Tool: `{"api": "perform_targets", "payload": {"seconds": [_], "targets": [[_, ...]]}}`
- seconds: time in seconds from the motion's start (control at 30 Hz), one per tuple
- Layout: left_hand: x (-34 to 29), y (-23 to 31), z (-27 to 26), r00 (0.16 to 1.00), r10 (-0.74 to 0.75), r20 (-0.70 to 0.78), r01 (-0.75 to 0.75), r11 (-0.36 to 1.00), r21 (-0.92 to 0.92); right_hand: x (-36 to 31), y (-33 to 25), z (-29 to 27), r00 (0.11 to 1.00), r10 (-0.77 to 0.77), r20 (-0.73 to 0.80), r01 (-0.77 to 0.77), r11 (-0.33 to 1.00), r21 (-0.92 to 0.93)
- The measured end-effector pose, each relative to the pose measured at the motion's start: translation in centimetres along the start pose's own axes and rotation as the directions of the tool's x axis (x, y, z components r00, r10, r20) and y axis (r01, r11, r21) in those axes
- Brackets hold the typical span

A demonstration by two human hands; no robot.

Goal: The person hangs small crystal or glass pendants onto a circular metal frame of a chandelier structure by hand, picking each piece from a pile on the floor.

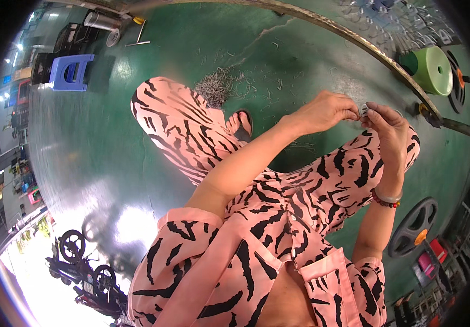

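Note:
My left hand point(327, 113) and my right hand point(390, 126) meet above my right knee, both closed in a pinch. Between their fingertips is a small light-grey piece point(363, 109), metal by its look; the fingers cover much of it, so its full shape is hidden. The right thumb and forefinger press on it, while the left fingertips grip its near side. On the floor by my left foot lies a tangled heap of small bent metal pieces point(213, 89), with more scattered to its right.
A long rail point(355, 39) crosses above the floor ahead. Beyond it, many metal pieces point(393, 24) lie or hang at the upper right, near a green stool point(434, 71). A blue stool point(71, 72) stands far left. A black wheel point(414, 228) is at my right.

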State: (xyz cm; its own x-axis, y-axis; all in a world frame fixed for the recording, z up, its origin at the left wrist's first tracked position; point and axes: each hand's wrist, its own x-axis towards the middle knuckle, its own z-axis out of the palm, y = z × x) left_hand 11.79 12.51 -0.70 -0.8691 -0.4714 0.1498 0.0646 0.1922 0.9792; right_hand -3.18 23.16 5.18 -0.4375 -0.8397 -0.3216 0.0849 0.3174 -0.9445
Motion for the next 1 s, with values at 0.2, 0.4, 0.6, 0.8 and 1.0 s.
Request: {"api": "perform_targets", "payload": {"seconds": [0.2,0.4,0.6,0.8,1.0], "targets": [[-0.1,-1.4,2.2,0.959,0.212,-0.186,-0.168,0.960,0.224,-0.7,2.3,1.8,0.919,-0.240,-0.312,0.224,0.971,-0.085],[0.1,-1.7,3.9,0.932,0.164,-0.323,-0.119,0.981,0.154,-0.6,2.5,2.8,0.907,-0.172,-0.384,0.199,0.979,0.032],[-0.2,-1.1,4.6,0.906,0.124,-0.404,-0.102,0.992,0.077,-0.7,2.4,3.2,0.883,-0.132,-0.450,0.203,0.973,0.113],[-1.4,-3.1,3.3,0.844,-0.018,-0.536,0.006,1.000,-0.025,0.6,1.6,2.3,0.871,-0.172,-0.461,0.252,0.961,0.118],[-5.1,-17.1,-9.7,0.809,-0.218,-0.545,0.475,0.789,0.389,2.1,-0.5,2.3,0.867,-0.220,-0.446,0.290,0.952,0.095]]}}
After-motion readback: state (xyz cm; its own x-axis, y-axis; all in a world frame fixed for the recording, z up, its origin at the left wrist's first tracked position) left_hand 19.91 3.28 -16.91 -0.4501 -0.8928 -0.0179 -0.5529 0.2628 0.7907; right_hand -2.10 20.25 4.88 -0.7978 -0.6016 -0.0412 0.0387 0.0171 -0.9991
